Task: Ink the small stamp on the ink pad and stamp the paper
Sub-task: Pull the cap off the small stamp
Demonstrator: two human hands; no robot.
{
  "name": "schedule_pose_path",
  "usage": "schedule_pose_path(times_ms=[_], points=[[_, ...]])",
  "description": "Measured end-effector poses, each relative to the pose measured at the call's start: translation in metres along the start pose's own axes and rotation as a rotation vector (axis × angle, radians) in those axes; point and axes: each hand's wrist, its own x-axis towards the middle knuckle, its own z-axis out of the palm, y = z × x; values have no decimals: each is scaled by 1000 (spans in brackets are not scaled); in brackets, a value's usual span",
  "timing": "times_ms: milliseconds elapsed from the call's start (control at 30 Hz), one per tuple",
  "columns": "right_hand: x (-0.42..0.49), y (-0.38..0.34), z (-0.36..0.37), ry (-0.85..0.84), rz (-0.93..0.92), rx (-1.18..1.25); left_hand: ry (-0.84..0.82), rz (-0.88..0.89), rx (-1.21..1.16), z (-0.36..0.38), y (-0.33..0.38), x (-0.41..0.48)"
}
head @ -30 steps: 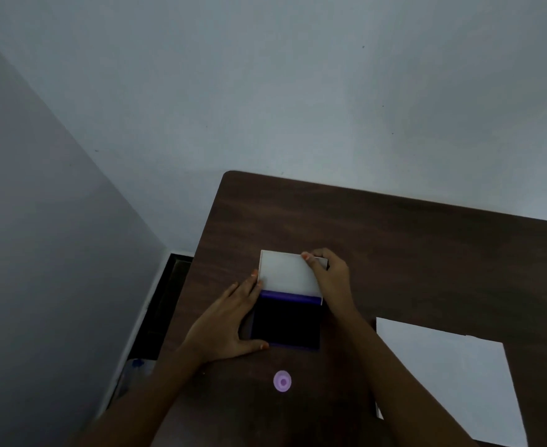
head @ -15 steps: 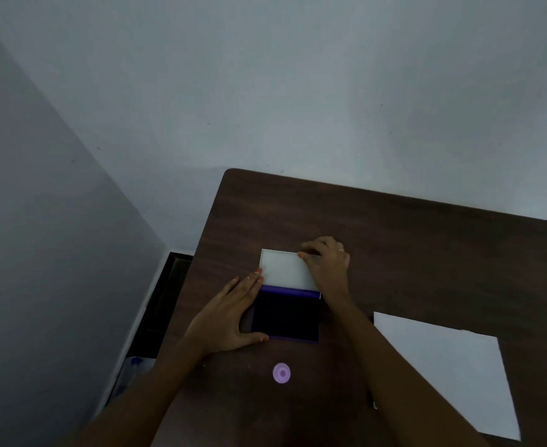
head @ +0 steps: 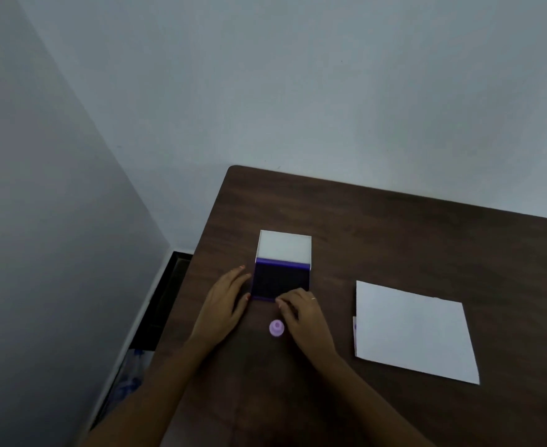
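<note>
Head view: left hand [head: 225, 303] fingers flat against ink pad [head: 280, 283]; right hand [head: 301, 312] fingers curled, empty.

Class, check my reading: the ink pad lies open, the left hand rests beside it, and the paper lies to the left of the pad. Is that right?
One slip: the paper lies to the right of the ink pad, as the head view shows. The pad is open, and the left hand does rest beside it.

Single head-worn view: the desk [head: 394, 240] is looked down upon from above its near edge, facing the far left corner and wall; hands are seen close below.
</note>
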Motion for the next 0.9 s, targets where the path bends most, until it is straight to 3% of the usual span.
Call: schedule_pose_path(times_ms=[233,300,433,633,900], points=[[-23,-1,19,-120,-48,-220,-12,-164,-104,11,28,-41],[-23,-2,20,-97,68,-67,-68,-251,-181,15,36,-48],[-26,-10,9,31,416,499,-64,-286,-390,15,56,-54],[-30,-10,-12,-48,708,1187,63,-280,-603,11,81,-46],[-26,-6,-23,-64,800,1377,30,-195,-624,2,88,-33]])
